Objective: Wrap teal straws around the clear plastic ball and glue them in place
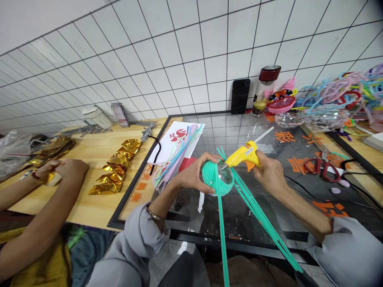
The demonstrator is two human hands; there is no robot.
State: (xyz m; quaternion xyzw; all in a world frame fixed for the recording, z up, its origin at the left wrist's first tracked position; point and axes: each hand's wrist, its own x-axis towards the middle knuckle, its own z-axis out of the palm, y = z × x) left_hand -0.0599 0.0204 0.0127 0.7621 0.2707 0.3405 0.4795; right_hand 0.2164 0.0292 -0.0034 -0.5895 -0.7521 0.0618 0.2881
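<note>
My left hand (pixel 197 174) is wrapped round a clear ball (pixel 226 178) that is partly covered in coils of green pipe cleaner (pixel 210 175). One loose green strand hangs from the ball toward me. In my right hand (pixel 269 171) is a yellow hot glue gun (pixel 243 156), with a white glue stick (pixel 265 135) sticking out of its back. The gun's nozzle points at the ball, close to the edge of the coils; whether it touches cannot be made out. A bundle of loose green pipe cleaners (pixel 263 219) lies beside the ball, slanting down to the right.
Pastel pipe cleaners (pixel 176 157) lie on white paper (pixel 167 137) at left. Red scissors (pixel 324 167) and cables are on the right. A phone (pixel 240 96), a bottle (pixel 265 91) and a colourful pile (pixel 344 95) stand behind. Another person's hands (pixel 64 169) work near gold foil pieces (pixel 118 167).
</note>
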